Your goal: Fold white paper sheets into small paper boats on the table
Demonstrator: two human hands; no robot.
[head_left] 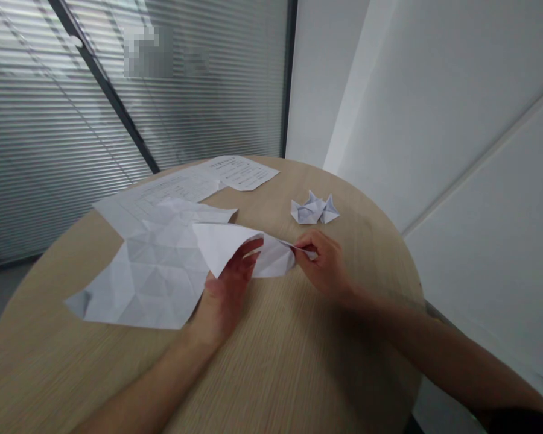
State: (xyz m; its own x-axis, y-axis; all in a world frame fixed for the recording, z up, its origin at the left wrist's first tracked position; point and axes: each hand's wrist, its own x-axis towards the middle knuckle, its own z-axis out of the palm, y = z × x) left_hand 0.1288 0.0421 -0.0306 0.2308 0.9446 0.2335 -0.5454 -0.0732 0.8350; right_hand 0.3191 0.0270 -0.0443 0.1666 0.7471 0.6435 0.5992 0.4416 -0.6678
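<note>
Through the head camera, my only view, I look down on a round wooden table (271,386) that takes up most of the lower frame. The white paper (226,242) is at the centre of the picture, bent over on its left side so that a pointed flap hangs toward the near edge. My left hand (228,289), just left of the lower centre, has its fingers curled in under that flap, with the thumb near the flap's tip; I cannot tell whether it grips the paper or only props it. My right hand (323,259), right of centre, is clamped on the paper's right end, thumb and fingers pinched together there. At centre left I see a creased sheet (158,271) lying spread on the table, its folds crossing all over, with its right side close behind my left hand. Above it in the frame lie a large printed sheet (172,190) and, farther right, a smaller printed page (248,173). A folded paper shape (314,211) with pointed corners sits beyond my right hand, apart from it. Blinds (221,102) cover the upper left, and a pale wall (416,120) fills the upper right.
</note>
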